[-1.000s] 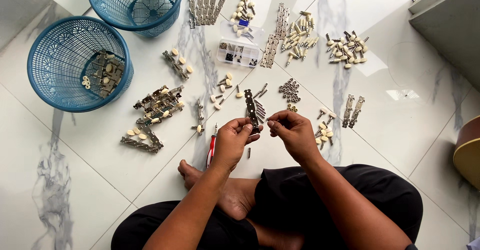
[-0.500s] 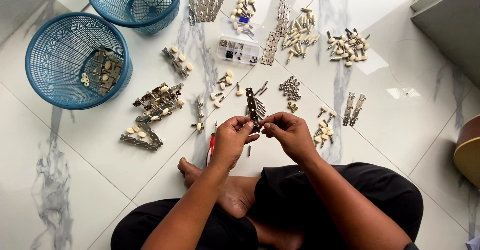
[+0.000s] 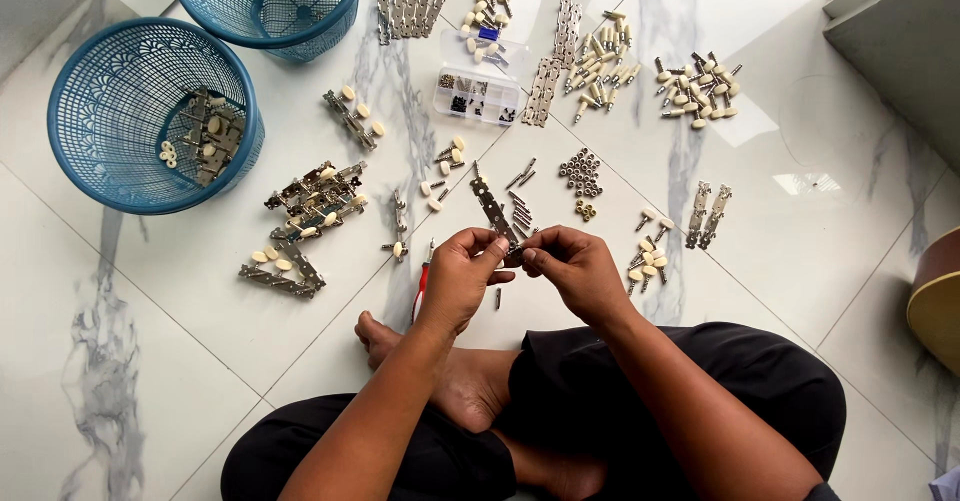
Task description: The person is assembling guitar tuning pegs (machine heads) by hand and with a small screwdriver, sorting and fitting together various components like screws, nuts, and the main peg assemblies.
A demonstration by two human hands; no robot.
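Note:
I sit cross-legged on a white marble floor. My left hand grips the near end of a long metal tuner plate, which points away from me. My right hand pinches a small metal part against that same end; the part is too small to make out. A red-handled screwdriver lies on the floor just under my left hand. Loose metal posts lie beside the plate.
Two blue plastic baskets stand at the upper left; the nearer one holds assembled tuner strips. A pile of assembled strips, a clear compartment box, small washers, cream-knobbed pegs and bare plates are spread over the floor.
Both hands stay on the plate with only small finger movement. The view has shifted slightly.

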